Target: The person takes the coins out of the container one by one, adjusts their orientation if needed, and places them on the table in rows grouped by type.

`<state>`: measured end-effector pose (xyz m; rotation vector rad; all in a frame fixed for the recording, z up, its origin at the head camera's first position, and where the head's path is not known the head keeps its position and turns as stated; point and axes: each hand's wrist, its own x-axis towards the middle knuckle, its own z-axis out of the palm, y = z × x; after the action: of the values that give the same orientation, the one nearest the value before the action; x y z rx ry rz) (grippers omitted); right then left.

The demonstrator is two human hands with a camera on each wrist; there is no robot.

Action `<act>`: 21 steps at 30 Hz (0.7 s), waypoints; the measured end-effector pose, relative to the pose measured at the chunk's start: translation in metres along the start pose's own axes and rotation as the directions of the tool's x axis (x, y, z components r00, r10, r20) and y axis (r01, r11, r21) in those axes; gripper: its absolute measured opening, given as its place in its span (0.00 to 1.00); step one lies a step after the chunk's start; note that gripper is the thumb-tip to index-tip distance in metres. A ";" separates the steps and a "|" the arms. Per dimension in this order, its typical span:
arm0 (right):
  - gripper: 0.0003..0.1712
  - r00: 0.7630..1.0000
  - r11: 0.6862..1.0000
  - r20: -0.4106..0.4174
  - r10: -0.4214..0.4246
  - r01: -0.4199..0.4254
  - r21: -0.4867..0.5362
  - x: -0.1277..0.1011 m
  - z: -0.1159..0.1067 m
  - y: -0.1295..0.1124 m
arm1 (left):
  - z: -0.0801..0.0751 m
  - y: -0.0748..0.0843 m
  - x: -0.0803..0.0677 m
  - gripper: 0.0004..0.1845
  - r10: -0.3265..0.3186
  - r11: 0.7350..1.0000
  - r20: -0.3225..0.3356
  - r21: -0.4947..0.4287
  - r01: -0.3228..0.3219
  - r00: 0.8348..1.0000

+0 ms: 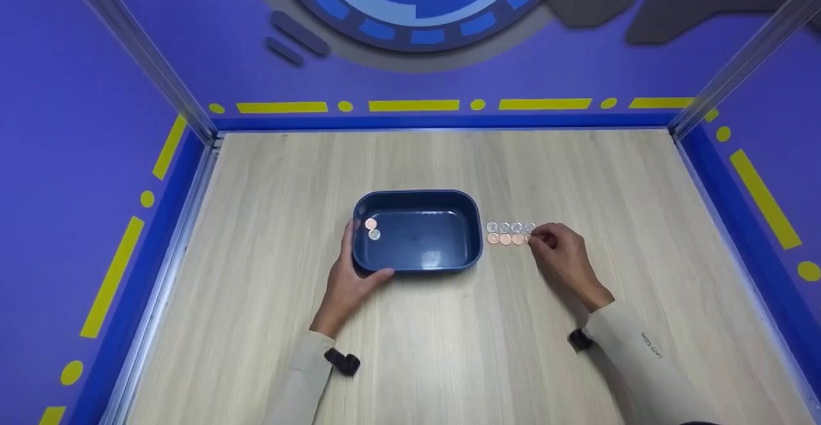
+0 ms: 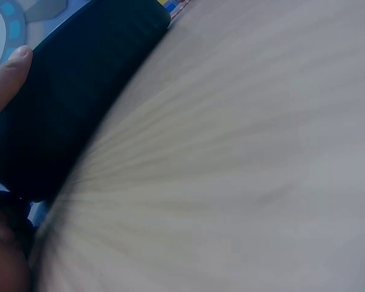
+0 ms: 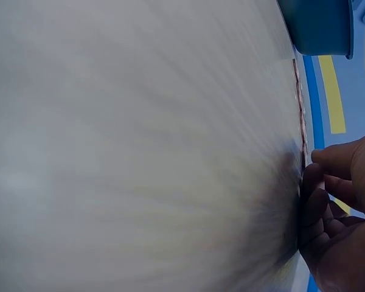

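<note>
Your left hand grips the near left corner of the dark blue tray, thumb along its front wall and fingers up its left side; the left wrist view shows the same thing close up, with a fingertip laid against the tray's dark outer wall. The tray sits near the middle of the wooden table. Inside it, against the left wall, lie two coins touching each other: a copper coin and, just in front of it, a silver coin. Just beside the tray's right wall, two short rows of coins run rightward on the table, the silver row farther from you and the copper row nearer, the two rows touching. Your right hand rests at the right end of these rows, its fingers curled and bunched down on the last coins there; whether a coin is actually pinched cannot be told, since the fingertips cover that end. In the right wrist view the curled fingers meet the table at the end of the coin line, seen edge-on, with the tray beyond it.
</note>
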<state>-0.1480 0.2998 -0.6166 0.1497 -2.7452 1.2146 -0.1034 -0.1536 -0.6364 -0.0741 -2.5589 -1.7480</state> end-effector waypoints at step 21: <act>0.11 0.999 0.972 0.045 0.029 -0.038 0.232 0.014 0.001 -0.046 | 0.001 -0.001 0.001 0.71 -0.012 1.000 -0.003 0.001 0.012 1.000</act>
<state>-0.1556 0.2676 -0.5814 0.1545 -2.6409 1.5577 -0.1042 -0.1527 -0.6377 -0.0563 -2.5636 -1.7498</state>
